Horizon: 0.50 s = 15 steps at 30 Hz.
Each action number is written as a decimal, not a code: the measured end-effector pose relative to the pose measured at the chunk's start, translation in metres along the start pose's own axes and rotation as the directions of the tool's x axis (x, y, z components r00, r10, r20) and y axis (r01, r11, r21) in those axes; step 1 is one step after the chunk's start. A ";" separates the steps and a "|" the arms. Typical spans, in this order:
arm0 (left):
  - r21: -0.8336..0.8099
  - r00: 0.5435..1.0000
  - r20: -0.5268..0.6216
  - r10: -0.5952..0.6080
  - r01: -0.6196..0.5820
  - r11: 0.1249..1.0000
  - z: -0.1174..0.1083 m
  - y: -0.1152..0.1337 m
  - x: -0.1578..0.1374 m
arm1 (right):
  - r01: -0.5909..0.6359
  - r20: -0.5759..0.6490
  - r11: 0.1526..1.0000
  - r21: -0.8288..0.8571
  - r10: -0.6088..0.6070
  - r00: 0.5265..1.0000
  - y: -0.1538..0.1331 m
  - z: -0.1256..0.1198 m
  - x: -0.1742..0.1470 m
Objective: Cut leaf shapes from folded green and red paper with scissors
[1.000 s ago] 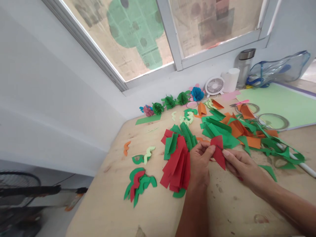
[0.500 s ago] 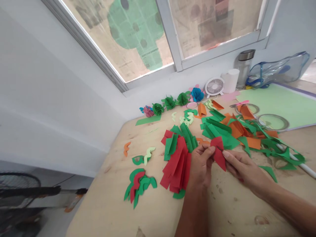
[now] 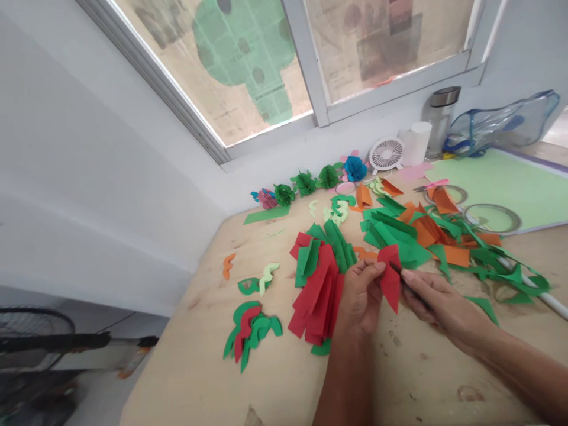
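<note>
My left hand pinches a folded piece of red paper between thumb and fingers. In my right hand are small dark scissors, mostly hidden by the fingers. Their tip lies against the red paper. Left of my left hand lies a fanned stack of folded red papers, with folded green papers behind it. Further left, curved green cutouts lie under a red cutout.
Green and orange scraps spread beyond my right hand, near tape rolls and a white stick. Paper flowers, a small fan and a bottle line the wall. A green sheet lies at right.
The scissors show more clearly between my right fingers. The red paper has turned slightly, its lower point shifting left. Both hands stay in nearly the same place.
</note>
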State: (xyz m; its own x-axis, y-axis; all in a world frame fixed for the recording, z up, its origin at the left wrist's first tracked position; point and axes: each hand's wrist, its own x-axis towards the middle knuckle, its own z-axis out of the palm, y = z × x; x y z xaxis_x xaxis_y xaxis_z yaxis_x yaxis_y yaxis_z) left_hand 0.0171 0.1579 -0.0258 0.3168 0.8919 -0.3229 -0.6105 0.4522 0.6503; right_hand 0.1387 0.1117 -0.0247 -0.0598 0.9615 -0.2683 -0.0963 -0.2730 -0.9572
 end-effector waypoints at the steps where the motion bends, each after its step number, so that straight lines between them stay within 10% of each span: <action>1: -0.003 1.000 0.002 -0.001 0.001 1.000 0.000 0.000 0.000 | 0.002 -0.003 1.000 0.001 -0.002 1.000 0.000 0.000 0.000; 15: 0.067 0.997 -0.057 0.051 -0.047 0.997 0.005 -0.002 -0.003 | 0.118 -0.154 0.958 -0.261 -0.162 0.975 -0.010 0.003 -0.001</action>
State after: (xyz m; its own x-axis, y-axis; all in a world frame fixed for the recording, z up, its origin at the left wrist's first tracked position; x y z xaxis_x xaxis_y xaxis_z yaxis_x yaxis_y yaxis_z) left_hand 0.0211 0.1543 -0.0231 0.2431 0.9128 -0.3281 -0.5751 0.4080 0.7091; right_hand 0.1369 0.1133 -0.0141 0.1106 0.9862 -0.1231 0.1600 -0.1400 -0.9771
